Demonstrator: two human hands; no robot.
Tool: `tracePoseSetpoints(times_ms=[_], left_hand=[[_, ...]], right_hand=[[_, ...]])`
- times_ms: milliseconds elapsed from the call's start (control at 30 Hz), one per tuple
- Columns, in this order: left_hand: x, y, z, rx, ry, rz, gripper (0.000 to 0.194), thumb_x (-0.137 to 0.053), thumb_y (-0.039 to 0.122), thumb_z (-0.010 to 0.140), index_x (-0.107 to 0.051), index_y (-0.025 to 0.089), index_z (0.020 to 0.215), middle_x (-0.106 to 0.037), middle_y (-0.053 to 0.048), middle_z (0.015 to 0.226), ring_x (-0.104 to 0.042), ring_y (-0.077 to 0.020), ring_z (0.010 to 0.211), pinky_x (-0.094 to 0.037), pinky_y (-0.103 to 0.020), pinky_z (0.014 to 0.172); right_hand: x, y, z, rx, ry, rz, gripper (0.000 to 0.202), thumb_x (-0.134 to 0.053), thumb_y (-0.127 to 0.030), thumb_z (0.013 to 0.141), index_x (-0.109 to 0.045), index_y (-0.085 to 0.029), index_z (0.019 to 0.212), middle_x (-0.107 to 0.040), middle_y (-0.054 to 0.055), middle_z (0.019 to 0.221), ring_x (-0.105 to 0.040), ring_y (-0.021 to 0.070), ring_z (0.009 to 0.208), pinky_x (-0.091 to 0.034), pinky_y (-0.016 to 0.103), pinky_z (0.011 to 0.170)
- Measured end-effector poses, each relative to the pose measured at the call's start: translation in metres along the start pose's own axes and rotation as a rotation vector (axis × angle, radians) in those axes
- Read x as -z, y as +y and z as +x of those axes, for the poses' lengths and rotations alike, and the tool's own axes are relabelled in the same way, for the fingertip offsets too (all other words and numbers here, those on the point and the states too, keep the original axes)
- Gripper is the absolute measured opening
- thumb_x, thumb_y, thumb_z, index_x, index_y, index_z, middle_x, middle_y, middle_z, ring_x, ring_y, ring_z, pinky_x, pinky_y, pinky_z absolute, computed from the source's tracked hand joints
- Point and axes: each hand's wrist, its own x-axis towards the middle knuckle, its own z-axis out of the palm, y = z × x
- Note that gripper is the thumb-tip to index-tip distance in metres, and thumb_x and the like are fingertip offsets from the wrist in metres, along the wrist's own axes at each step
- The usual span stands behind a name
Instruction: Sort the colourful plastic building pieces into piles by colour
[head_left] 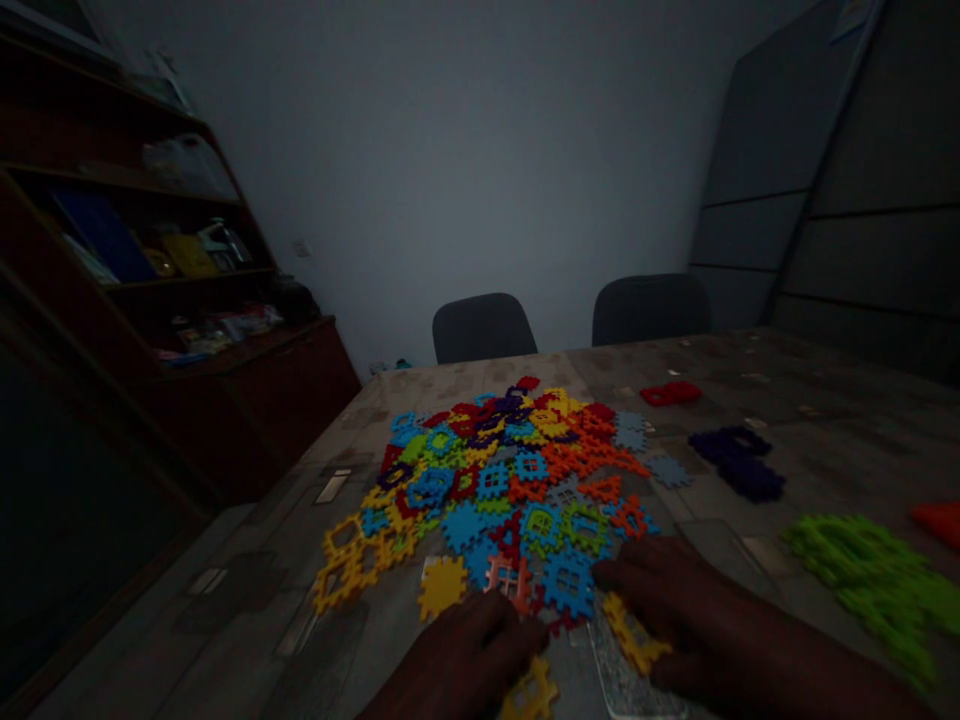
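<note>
My right hand (679,600) is closed around a yellow window-frame building piece (634,637), its fingers above and thumb below. My left hand (480,650) is curled low in the view, its fingers at another yellow notched building piece (531,690), partly hidden under them. Just beyond my hands lie a blue window piece (568,583), a salmon window piece (508,577) and a solid yellow piece (442,587). Behind these spreads a large mixed pile of interlocking plastic pieces (493,480) in blue, orange, yellow, green, red and purple.
On the right of the patterned table (262,570) lie grouped green pieces (862,570), purple pieces (739,460) and a red piece (670,393). Two dark chairs, a left one (484,328) and a right one (651,308), stand beyond. A wooden shelf unit (247,400) stands left.
</note>
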Motion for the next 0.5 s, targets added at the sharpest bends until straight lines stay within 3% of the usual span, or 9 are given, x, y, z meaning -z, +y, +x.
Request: tracePoseSetpoints(times_ms=[133,367,500], left_hand=[[0.0,0.005,0.004,0.033,0.012,-0.032,0.035,-0.048,0.057,0.112,-0.059,0.042,0.142,-0.067,0.0,0.11,-0.061,-0.0201,0.09,-0.051,-0.026,0.074],[0.003,0.001,0.0,0.012,-0.034,-0.037,0.044,-0.057,0.062,0.107,-0.053,0.044,0.147,-0.065,-0.001,0.115,-0.063,-0.0215,0.092,-0.051,-0.028,0.075],[0.003,-0.008,-0.005,-0.041,-0.038,0.016,0.068,-0.065,0.063,0.101,-0.035,0.044,0.159,-0.062,-0.005,0.123,-0.064,-0.0254,0.098,-0.052,-0.032,0.078]], right_hand=[[-0.003,0.01,-0.004,0.048,0.061,0.016,0.09,-0.087,-0.007,0.069,-0.061,-0.035,0.151,-0.061,0.011,0.153,-0.053,0.0415,0.142,-0.049,0.06,0.114],[0.002,0.006,-0.003,-0.005,0.03,0.021,0.081,-0.085,-0.012,0.071,-0.065,-0.035,0.146,-0.064,0.012,0.148,-0.057,0.0407,0.137,-0.051,0.058,0.111],[0.0,0.027,-0.007,-0.027,0.095,0.001,0.083,-0.083,-0.021,0.077,-0.058,-0.035,0.155,-0.059,0.013,0.154,-0.051,0.0412,0.143,-0.042,0.063,0.118]])
